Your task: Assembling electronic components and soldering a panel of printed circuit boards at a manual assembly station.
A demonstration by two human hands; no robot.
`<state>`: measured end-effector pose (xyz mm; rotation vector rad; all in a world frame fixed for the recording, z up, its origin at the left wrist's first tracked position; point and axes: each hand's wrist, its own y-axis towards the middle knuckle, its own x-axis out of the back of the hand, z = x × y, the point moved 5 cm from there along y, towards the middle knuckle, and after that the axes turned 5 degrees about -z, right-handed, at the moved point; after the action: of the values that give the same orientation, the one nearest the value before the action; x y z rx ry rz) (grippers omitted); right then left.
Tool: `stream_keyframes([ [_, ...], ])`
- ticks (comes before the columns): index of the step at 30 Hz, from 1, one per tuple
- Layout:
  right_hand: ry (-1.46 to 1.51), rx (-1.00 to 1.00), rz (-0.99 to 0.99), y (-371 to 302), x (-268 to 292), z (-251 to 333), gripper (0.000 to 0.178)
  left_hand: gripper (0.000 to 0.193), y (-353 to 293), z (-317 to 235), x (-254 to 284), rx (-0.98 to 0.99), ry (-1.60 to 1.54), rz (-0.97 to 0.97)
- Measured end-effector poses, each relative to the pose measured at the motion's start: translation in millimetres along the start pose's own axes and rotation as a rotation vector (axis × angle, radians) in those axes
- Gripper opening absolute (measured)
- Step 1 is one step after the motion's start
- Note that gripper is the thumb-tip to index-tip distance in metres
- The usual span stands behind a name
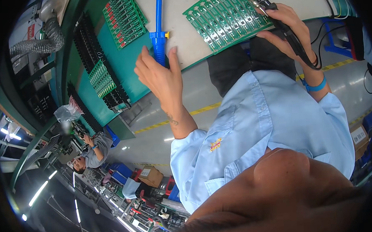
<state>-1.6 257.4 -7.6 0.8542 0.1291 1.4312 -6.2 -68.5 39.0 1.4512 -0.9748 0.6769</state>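
Note:
My left hand (161, 77) is open, with fingers stretched and thumb apart. Between thumb and fingers is the ribbed lower end of a blue hose (159, 46) with a small yellow valve. In my closed right hand (292, 30) is a soldering iron (268, 5), with a metal front end, black body and black cable looping past the wrist. Its front end is over the right part of a green circuit board panel (223, 21) lying at the bench edge. Whether the iron touches the panel I cannot tell. A blue strap (316, 85) circles my right wrist.
Another green board panel with red parts (123, 20) lies at the left on the green bench mat (136, 72). Farther left, black slotted racks (87, 45) hold a green panel (102, 80). A co-worker (97, 151) works beyond, near a grey flexible duct (52, 39).

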Motion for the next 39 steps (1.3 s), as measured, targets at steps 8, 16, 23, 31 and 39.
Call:
stream_keyframes([
  [8,0.455,-0.14,-0.165,7,22,0,0.065,0.041,-36,-6,12,0.13,-0.208,0.222],
  [16,0.697,-0.131,0.289,3,-15,62,0.064,0.023,-71,-66,-14,-0.209,-0.357,0.539],
  [23,0.654,-0.191,0.32,-35,-47,70,0.054,0.016,-90,-95,-25,-0.3,-0.258,0.555],
  [31,0.602,-0.018,0.304,-34,-54,77,0.054,0.013,-98,-97,-31,-0.024,-0.536,0.53],
  [39,0.034,-0.182,-0.011,16,15,14,0.058,0.031,-79,-26,-30,0.217,-0.637,0.667],
])
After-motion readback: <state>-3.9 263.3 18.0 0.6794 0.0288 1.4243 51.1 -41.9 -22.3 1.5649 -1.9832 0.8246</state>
